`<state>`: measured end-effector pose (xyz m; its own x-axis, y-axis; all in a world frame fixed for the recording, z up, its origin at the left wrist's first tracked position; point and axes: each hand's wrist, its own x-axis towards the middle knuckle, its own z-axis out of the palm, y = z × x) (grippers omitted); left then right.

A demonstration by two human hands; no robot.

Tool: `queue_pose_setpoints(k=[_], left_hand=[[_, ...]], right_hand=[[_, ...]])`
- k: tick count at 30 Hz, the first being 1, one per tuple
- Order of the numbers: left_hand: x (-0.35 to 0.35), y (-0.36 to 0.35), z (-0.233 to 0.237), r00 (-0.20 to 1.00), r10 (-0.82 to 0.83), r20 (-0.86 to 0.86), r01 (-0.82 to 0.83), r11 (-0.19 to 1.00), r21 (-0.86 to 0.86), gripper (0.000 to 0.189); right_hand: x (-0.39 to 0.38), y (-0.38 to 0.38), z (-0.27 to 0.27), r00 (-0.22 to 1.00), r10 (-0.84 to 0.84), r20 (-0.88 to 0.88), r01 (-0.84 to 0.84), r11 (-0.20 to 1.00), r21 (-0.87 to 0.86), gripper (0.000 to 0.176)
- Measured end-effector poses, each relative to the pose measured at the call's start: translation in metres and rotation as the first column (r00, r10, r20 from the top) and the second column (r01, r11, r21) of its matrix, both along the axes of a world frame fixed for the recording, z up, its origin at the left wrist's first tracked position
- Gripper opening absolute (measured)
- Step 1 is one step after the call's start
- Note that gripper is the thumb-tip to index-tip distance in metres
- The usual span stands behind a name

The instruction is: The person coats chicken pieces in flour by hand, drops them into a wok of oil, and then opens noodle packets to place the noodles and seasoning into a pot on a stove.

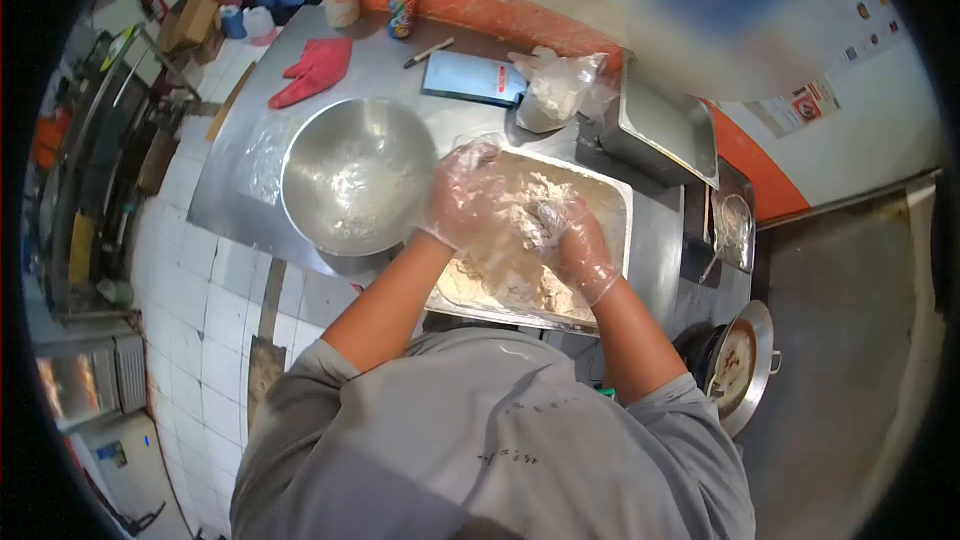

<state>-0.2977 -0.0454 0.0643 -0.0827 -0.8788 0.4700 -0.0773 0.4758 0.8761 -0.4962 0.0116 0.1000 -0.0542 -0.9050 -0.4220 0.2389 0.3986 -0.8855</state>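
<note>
One floured piece [537, 212] clutched in right hand [578, 245], left hand [460, 198] beside it, grip unclear

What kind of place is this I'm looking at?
Most likely a commercial kitchen prep area: a stainless steel worktable, a large steel mixing bowl, and a metal tray of flour with the gloved left hand and right hand in it.

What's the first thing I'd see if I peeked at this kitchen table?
Right in the middle, the left hand and right hand, both in clear gloves, are down in a metal tray of floury white lumps. Just left of the tray sits a big shiny bowl dusted with flour. Behind it, a bright red glove lies on the steel table.
</note>
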Motion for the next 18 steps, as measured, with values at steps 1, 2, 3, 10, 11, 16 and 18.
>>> queue_pose_setpoints(k=[1, 2, 3, 10, 11, 16, 18], left_hand=[[-0.003, 0.001, 0.001, 1.000, -0.016, 0.004, 0.016, 1.000, -0.007, 0.037], [-0.006, 0.001, -0.001, 0.999, 0.008, -0.033, -0.007, 1.000, 0.027, 0.035], [-0.011, -0.003, -0.001, 0.997, 0.029, -0.067, -0.025, 0.998, 0.054, 0.034], [-0.071, -0.016, -0.031, 0.972, -0.029, -0.231, 0.060, 0.990, 0.129, 0.033], [-0.078, -0.017, -0.031, 0.972, -0.035, -0.231, 0.074, 0.983, 0.165, 0.034], [-0.091, -0.016, -0.040, 0.977, 0.022, -0.214, 0.016, 0.985, 0.172, 0.031], [-0.091, -0.008, -0.019, 0.969, 0.037, -0.243, 0.023, 0.971, 0.236, 0.029]], right_hand=[[-0.006, -0.001, -0.008, 1.000, 0.006, 0.016, -0.005, 0.999, -0.050, 0.031], [-0.021, -0.005, -0.035, 1.000, -0.012, 0.022, 0.013, 0.998, -0.059, 0.031], [-0.042, -0.014, -0.074, 0.848, 0.157, -0.505, -0.329, 0.905, -0.270, 0.032], [-0.072, -0.002, 0.041, 0.295, 0.084, -0.952, -0.679, 0.719, -0.147, 0.031], [-0.082, 0.005, 0.058, 0.296, 0.068, -0.953, -0.662, 0.733, -0.153, 0.031], [-0.148, 0.049, 0.129, 0.738, 0.039, -0.673, -0.368, 0.859, -0.355, 0.024], [-0.186, 0.077, 0.161, 0.818, 0.011, -0.575, -0.335, 0.821, -0.461, 0.019]])
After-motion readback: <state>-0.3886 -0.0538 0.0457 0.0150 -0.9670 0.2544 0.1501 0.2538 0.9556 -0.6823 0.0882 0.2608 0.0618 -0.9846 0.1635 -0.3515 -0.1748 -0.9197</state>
